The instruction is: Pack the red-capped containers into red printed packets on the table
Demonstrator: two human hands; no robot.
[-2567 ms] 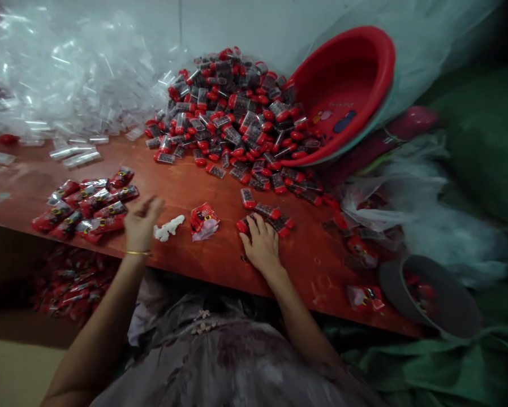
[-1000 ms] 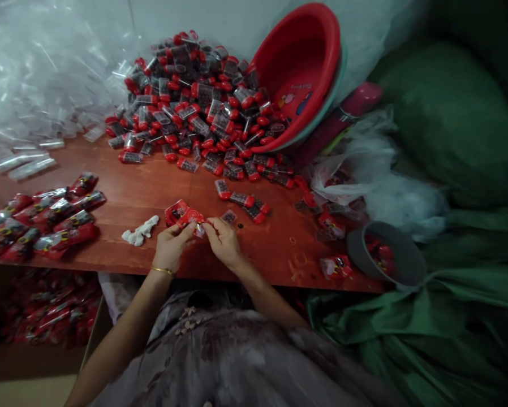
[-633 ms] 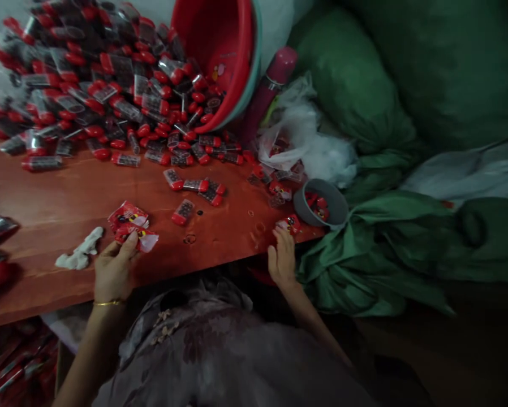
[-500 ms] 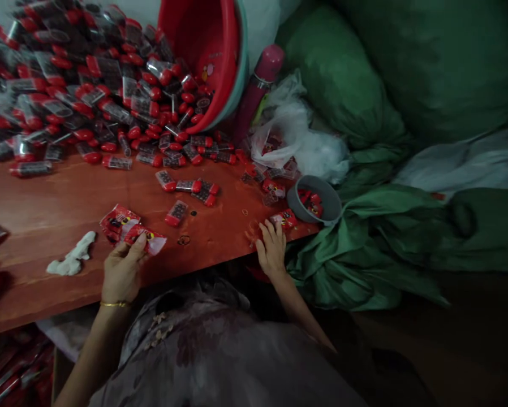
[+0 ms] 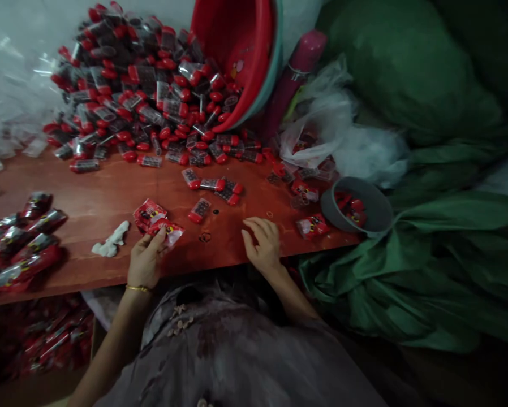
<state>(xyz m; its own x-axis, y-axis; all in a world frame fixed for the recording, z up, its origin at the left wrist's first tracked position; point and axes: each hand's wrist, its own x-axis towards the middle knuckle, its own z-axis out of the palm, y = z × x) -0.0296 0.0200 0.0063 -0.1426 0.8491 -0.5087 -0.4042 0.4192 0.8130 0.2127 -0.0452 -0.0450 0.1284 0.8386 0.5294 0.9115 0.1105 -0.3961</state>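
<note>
Between the thumb and fingers of my left hand [image 5: 146,260] is a small red printed wrapper [image 5: 169,230] with a clear end. Another red wrapper [image 5: 149,215] lies on the table just beyond it. My right hand [image 5: 262,243] hovers at the table's front edge with its fingers apart and nothing in them. Ahead, between the hands, lie several clear little bottles with red caps and dark contents, the nearest being a bottle [image 5: 199,210] on its side. A crumpled white scrap [image 5: 111,240] rests left of my left hand.
A large heap of red-capped bottles [image 5: 143,107] spills from a tipped red basin [image 5: 254,73] at the back. A pink flask [image 5: 298,65], a plastic bag [image 5: 322,124] and a grey bowl [image 5: 379,212] stand right. Filled red packs [image 5: 29,249] lie left; green sacks [image 5: 407,73] crowd the right.
My right hand has moved left, away from the red wrapper beside the grey bowl. My left hand still holds its wrapper. The view has swung to the left.
</note>
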